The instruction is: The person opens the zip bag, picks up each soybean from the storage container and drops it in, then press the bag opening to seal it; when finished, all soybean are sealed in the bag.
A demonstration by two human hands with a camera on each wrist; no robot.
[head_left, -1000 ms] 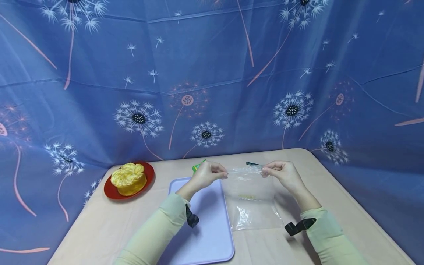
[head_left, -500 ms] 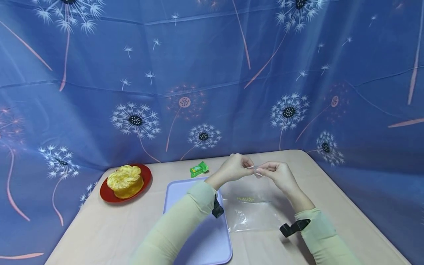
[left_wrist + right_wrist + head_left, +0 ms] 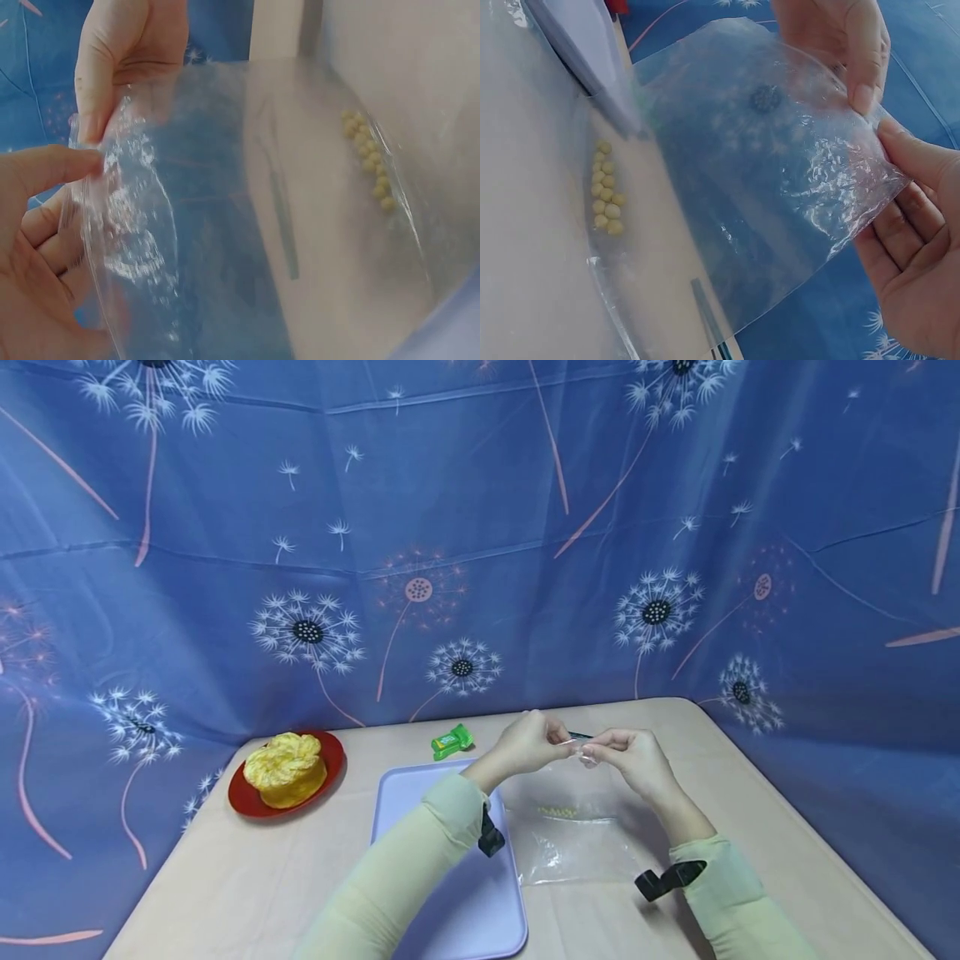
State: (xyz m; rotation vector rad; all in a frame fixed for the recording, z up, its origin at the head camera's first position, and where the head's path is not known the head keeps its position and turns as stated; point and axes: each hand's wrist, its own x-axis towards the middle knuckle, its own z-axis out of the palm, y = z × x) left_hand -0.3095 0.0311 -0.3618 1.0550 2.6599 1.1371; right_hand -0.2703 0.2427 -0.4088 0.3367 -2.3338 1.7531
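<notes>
A clear plastic bag [image 3: 202, 225] hangs between both hands, its lower part [image 3: 555, 858] reaching down to the tabletop. Small yellow balls [image 3: 606, 191] lie in a row along a crease low in the bag. With thumb and fingers, my left hand [image 3: 530, 743] pinches the bag's top edge. Right beside it, my right hand [image 3: 633, 762] pinches the same edge, thumb and fingertips close to the left ones. In the right wrist view the bag's film bunches and shines near the right hand's fingers [image 3: 919, 214]. Behind the bag lies a slim dark-green tool with thin prongs, resembling tweezers [image 3: 283, 225].
A lavender tray [image 3: 480, 914] lies under the left forearm, left of the bag. Far left, a red plate [image 3: 335, 768] bears a round yellow bread or cake [image 3: 285, 772]. A green packet [image 3: 452, 742] lies behind the tray. A blue dandelion-print curtain [image 3: 480, 527] hangs behind the table.
My left hand has moved right along the bag's top edge to meet my right hand, which stays nearly in place. The green packet has come fully into sight. Little differs over the last half second.
</notes>
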